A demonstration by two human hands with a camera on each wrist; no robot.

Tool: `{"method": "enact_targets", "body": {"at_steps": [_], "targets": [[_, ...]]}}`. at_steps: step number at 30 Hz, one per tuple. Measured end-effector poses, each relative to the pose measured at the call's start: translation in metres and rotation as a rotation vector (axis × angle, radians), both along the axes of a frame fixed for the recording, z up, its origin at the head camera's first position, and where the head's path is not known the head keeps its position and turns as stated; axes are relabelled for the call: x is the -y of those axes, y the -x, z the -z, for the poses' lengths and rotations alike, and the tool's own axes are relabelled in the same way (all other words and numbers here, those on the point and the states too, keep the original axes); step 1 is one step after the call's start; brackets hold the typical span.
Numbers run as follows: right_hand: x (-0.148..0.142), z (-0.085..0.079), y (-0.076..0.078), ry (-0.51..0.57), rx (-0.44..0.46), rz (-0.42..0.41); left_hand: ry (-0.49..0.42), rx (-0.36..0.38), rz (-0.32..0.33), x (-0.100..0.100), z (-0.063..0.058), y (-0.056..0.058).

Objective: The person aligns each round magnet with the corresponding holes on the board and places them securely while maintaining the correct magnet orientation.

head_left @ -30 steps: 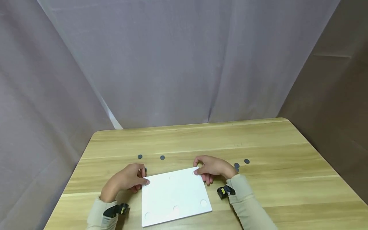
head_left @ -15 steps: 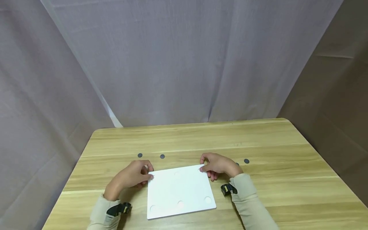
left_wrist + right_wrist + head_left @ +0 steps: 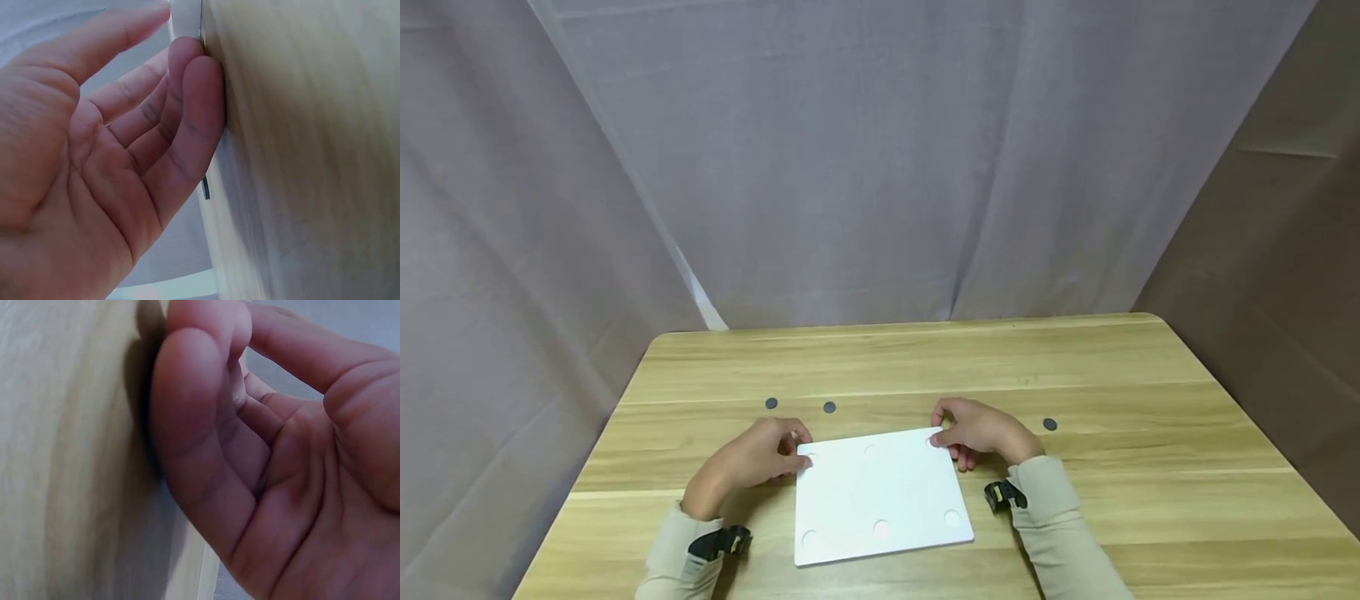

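Observation:
A white rectangular board (image 3: 880, 492) with shallow round recesses lies slightly askew near the front of the table. My left hand (image 3: 756, 454) grips its far left corner, thumb on top and fingers bent at the edge. At the far right corner, my right hand (image 3: 981, 429) pinches the board the same way. The left wrist view has the left hand (image 3: 125, 144) with a strip of the board's edge (image 3: 185, 17) by the thumb. In the right wrist view the curled fingers of the right hand (image 3: 250, 444) sit close to the tabletop and hide the board.
Behind the board on the wooden table (image 3: 1150, 517) lie small dark discs: one disc (image 3: 771, 403) at left, another disc (image 3: 829, 407) beside it, and a third disc (image 3: 1050, 424) beyond the right wrist. Grey curtains (image 3: 850, 167) enclose the table's back and sides.
Both hands have shifted the board to the right and slightly away from the body. Dark discs seen earlier near the left fingers and right wrist are now hidden behind the hands.

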State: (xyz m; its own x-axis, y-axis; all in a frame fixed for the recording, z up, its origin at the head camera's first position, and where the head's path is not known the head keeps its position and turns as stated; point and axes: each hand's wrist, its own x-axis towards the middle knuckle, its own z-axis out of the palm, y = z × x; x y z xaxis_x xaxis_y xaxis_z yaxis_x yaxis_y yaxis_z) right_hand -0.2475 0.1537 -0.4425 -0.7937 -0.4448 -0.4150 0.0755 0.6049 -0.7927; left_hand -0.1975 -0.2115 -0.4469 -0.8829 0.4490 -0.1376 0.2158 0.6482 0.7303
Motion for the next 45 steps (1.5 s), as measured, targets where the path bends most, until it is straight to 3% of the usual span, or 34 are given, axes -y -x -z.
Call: {"method": "enact_targets", "body": {"at_steps": [9, 18, 23, 35, 45], "targets": [[-0.006, 0.003, 0.004, 0.021, -0.010, 0.005, 0.013, -0.031, 0.082, 0.000, -0.001, 0.003], [-0.012, 0.002, 0.007, 0.005, -0.030, 0.006, -0.034, 0.082, 0.123, -0.004, -0.001, 0.005], [-0.017, 0.001, 0.007, -0.013, -0.036, 0.026, -0.001, 0.078, 0.155, -0.007, 0.000, 0.010], [-0.028, -0.003, 0.009, -0.050, -0.023, 0.031, -0.067, 0.111, 0.163, -0.011, 0.001, 0.012], [-0.028, -0.008, 0.004, -0.111, -0.067, 0.048, 0.046, 0.033, 0.138, -0.017, -0.002, 0.011]]}}
